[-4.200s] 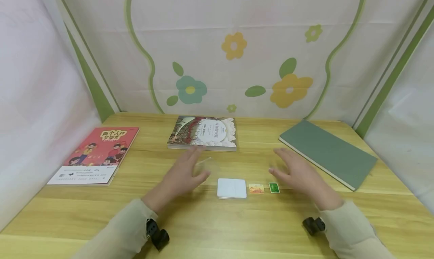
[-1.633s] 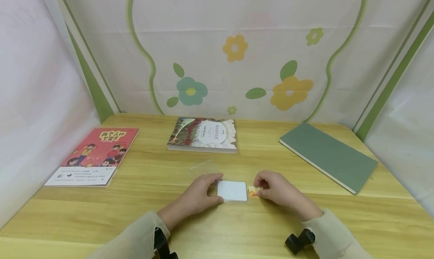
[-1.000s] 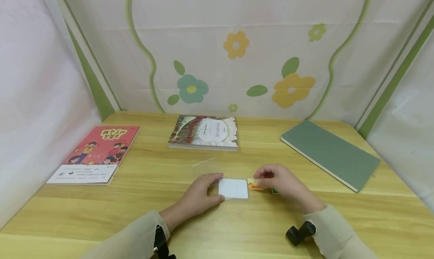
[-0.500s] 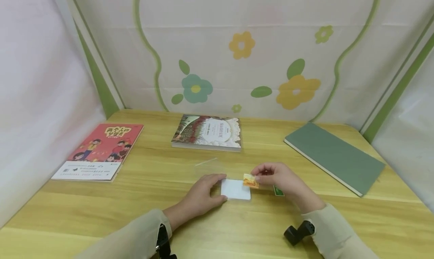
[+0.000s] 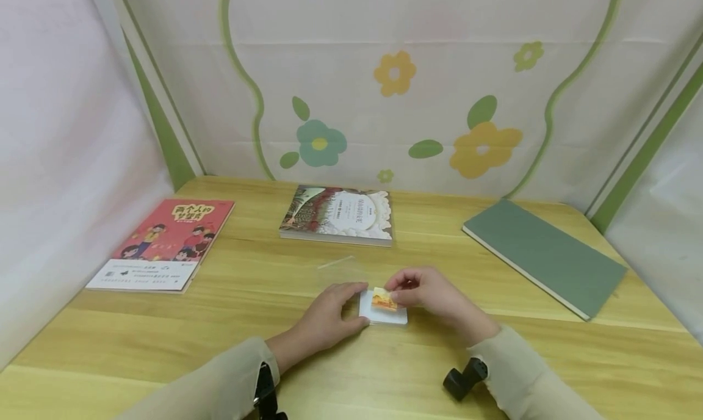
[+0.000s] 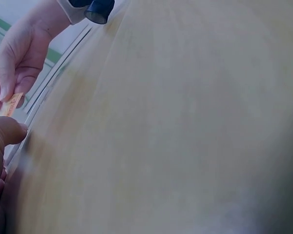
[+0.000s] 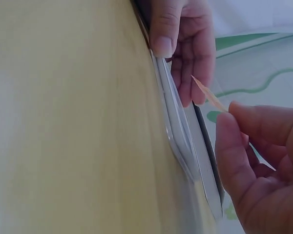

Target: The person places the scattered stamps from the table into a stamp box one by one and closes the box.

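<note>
A small orange-and-yellow stamp (image 5: 382,300) is pinched between the thumb and index finger of my right hand (image 5: 436,296). It hangs over a white stack of cards (image 5: 380,318), and the right wrist view shows the stamp (image 7: 208,95) raised clear of it, nearly edge-on. My left hand (image 5: 326,319) holds the stack at its left end, thumb at the near edge and fingers at the far edge. Clear plastic shows under the stack in the right wrist view. The small green stamp of the earlier frames is hidden now, at about where my right hand is.
Behind the stack lies a thin transparent plastic piece (image 5: 340,271). An illustrated book (image 5: 337,215) is at the back middle, a red picture book (image 5: 165,243) on the left, a green hardcover book (image 5: 544,255) on the right. Printed cloth (image 5: 351,90) encloses the wooden table (image 5: 329,383).
Both hands came in to the stack. The right hand took the orange stamp off the table, lifted it and carried it left over the stack. The left hand has stayed on the stack.
</note>
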Demonstrator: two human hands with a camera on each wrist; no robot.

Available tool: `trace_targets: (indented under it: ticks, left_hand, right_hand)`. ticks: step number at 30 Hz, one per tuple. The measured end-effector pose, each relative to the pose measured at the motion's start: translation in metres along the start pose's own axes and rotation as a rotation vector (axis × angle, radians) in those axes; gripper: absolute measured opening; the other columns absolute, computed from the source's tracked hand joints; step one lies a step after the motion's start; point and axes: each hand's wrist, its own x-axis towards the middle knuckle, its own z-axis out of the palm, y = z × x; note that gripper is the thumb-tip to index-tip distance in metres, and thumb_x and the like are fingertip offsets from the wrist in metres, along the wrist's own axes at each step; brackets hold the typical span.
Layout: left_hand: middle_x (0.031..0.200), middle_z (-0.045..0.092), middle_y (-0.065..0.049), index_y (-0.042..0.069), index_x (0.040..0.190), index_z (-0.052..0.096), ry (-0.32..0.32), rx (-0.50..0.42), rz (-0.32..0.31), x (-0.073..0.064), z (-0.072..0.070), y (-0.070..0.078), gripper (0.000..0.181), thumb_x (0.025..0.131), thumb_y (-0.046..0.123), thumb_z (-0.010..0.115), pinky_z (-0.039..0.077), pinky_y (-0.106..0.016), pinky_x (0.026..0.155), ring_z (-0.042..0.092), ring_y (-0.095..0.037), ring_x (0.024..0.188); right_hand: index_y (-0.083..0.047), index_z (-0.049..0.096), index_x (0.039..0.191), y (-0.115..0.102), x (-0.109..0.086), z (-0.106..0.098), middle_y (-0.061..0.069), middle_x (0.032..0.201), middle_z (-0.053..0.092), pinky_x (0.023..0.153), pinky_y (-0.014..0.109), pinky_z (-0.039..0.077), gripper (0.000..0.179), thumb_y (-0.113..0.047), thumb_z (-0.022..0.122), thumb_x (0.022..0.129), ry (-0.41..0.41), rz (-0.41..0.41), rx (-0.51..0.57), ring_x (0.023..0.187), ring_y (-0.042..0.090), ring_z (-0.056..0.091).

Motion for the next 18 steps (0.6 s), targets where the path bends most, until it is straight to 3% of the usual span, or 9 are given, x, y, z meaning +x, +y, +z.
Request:
trace_targets:
  ticks: [10,18]
  left_hand:
    - [0.13,0.055,-0.007,0.009,0.131,0.051,0.002,0.001,-0.009,-0.002,-0.001,0.002,0.057,0.081,0.027,0.071,0.041,-0.043,0.1,0.049,-0.024,0.118]
    - [0.129,0.055,-0.008,0.007,0.13,0.052,0.014,0.001,0.014,-0.002,-0.001,0.001,0.056,0.081,0.025,0.071,0.042,-0.042,0.099,0.05,-0.024,0.118]
  right_hand:
    - [0.0,0.067,0.092,-0.001,0.009,0.014,0.005,0.083,0.061,0.067,0.025,0.049,0.013,-0.005,0.068,0.08,0.016,-0.017,-0.071,0.078,0.016,0.053]
    - [-0.008,0.068,0.083,-0.001,0.012,0.025,-0.001,0.074,0.06,0.063,0.022,0.046,0.005,-0.004,0.067,0.08,0.086,-0.087,-0.278,0.071,0.013,0.052]
